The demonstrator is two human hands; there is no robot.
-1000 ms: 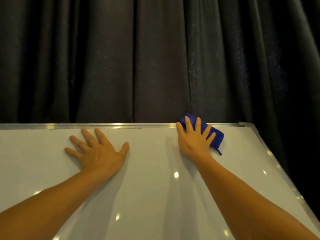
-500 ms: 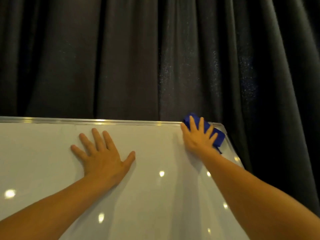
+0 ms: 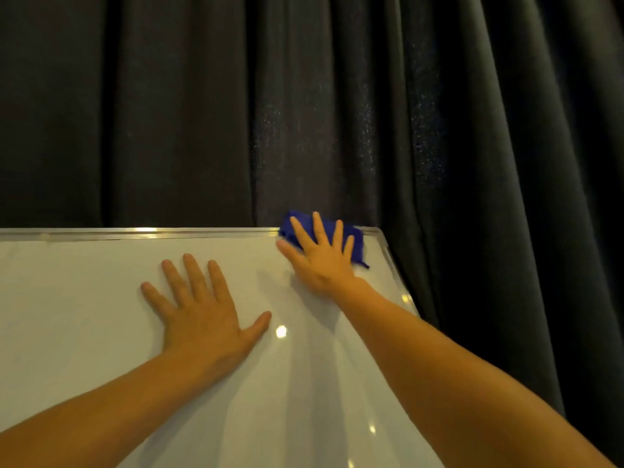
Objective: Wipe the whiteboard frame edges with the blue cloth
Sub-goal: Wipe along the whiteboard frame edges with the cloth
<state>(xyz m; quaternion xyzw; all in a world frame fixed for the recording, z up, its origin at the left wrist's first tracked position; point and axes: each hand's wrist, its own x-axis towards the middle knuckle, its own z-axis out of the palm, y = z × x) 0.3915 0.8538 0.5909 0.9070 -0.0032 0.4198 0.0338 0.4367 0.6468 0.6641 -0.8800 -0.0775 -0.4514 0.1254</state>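
Note:
A white whiteboard [image 3: 84, 315] with a thin metal frame [image 3: 169, 232] fills the lower left. A folded blue cloth [image 3: 356, 243] lies on the top frame edge close to the board's top right corner. My right hand [image 3: 320, 261] presses flat on the cloth with fingers spread, covering most of it. My left hand [image 3: 202, 309] lies flat on the board surface, fingers apart, holding nothing. The right frame edge [image 3: 393, 261] runs down from the corner.
A dark pleated curtain [image 3: 304, 113] hangs directly behind the board and fills the whole background and the right side. Small bright light reflections dot the board surface.
My right hand has slid the blue cloth rightward along the top frame edge, nearer the top right corner. My left hand stays flat on the board. The view has shifted.

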